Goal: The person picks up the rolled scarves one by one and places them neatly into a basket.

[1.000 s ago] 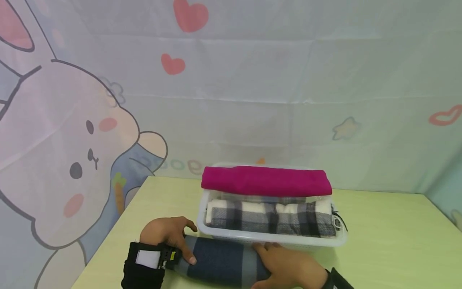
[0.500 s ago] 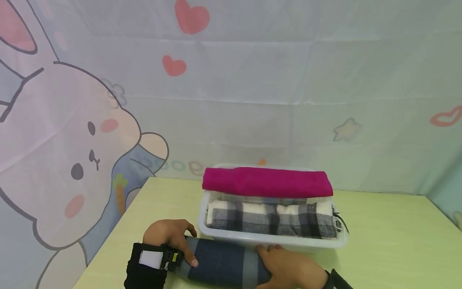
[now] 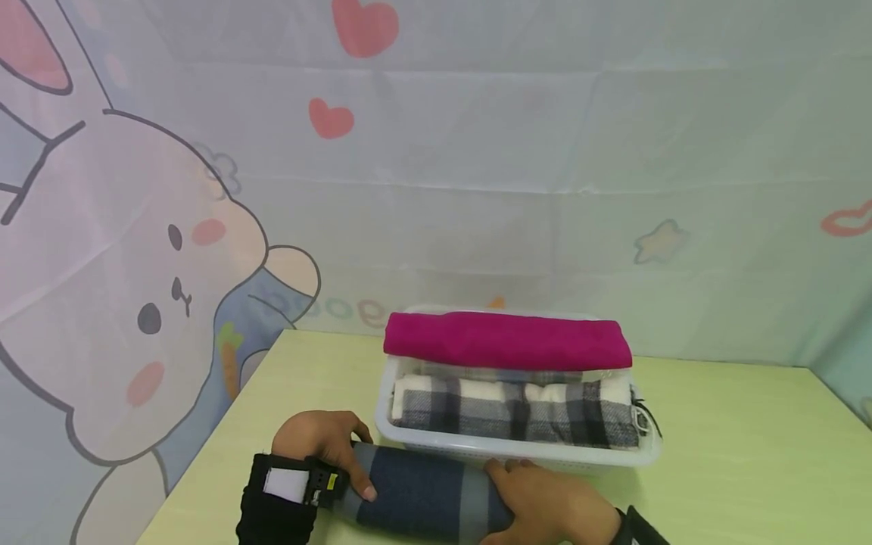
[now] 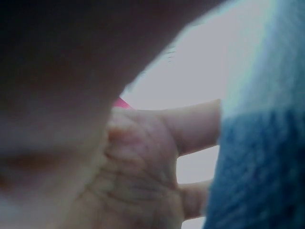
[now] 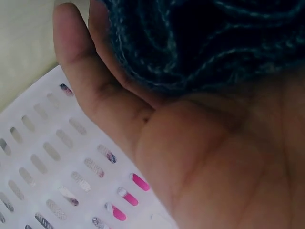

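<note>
A rolled blue cloth (image 3: 418, 488) with paler bands lies in front of the basket, close along its front wall. My left hand (image 3: 327, 446) grips its left end, thumb on the near side and fingers on the far side. At the other end my right hand (image 3: 545, 496) holds the roll, with its lower part cut off by the frame. In the left wrist view the fingers (image 4: 195, 129) reach behind the blue cloth (image 4: 262, 167). The right wrist view shows the roll's layered end (image 5: 190, 43) against the palm and fingers.
The white basket (image 3: 518, 448) holds a grey-and-white plaid cloth roll (image 3: 511, 409) in front. A magenta roll (image 3: 504, 341) lies along the back. Cords hang at the basket's right end. The pale yellow table (image 3: 736, 446) meets a printed cloth backdrop (image 3: 477, 151).
</note>
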Demonstrator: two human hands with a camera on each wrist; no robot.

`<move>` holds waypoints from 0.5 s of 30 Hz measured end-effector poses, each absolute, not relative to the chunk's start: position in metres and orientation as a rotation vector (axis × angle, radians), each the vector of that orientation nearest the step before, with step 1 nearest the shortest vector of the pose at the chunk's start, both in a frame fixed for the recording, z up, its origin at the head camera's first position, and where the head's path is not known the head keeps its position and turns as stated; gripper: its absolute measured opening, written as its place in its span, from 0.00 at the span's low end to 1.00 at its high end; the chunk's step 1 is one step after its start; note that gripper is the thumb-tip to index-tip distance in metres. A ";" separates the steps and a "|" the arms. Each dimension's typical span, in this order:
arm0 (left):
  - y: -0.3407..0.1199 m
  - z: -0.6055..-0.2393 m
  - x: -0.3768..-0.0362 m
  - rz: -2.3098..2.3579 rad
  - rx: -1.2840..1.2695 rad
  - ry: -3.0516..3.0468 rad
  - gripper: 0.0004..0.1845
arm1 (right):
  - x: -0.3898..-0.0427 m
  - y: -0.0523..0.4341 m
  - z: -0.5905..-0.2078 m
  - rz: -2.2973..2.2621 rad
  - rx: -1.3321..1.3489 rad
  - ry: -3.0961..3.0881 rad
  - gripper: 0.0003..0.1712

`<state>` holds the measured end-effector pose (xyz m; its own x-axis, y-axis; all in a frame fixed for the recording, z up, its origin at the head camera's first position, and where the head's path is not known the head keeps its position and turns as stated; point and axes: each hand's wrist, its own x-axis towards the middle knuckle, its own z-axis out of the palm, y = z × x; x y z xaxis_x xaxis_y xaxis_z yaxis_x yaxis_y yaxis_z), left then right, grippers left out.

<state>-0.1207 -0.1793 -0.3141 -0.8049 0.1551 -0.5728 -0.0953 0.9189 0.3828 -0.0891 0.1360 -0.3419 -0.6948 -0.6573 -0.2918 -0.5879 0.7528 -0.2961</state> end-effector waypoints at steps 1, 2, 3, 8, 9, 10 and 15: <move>-0.179 -0.314 -0.121 0.530 0.043 2.447 0.37 | -0.089 0.136 -0.342 -0.253 -0.965 2.572 0.46; -0.180 -0.314 -0.121 0.531 0.042 2.442 0.37 | -0.089 0.136 -0.342 -0.252 -0.969 2.572 0.46; -0.179 -0.314 -0.121 0.531 0.043 2.439 0.37 | -0.089 0.136 -0.343 -0.248 -0.977 2.576 0.47; -0.179 -0.313 -0.121 0.530 0.048 2.434 0.36 | -0.090 0.135 -0.342 -0.254 -0.992 2.571 0.49; -0.178 -0.313 -0.121 0.528 0.052 2.434 0.35 | -0.090 0.135 -0.342 -0.254 -0.994 2.569 0.50; -0.178 -0.313 -0.121 0.525 0.055 2.435 0.35 | -0.091 0.135 -0.342 -0.257 -0.992 2.562 0.51; -0.178 -0.312 -0.120 0.536 0.062 2.424 0.33 | -0.091 0.135 -0.340 -0.242 -1.006 2.546 0.55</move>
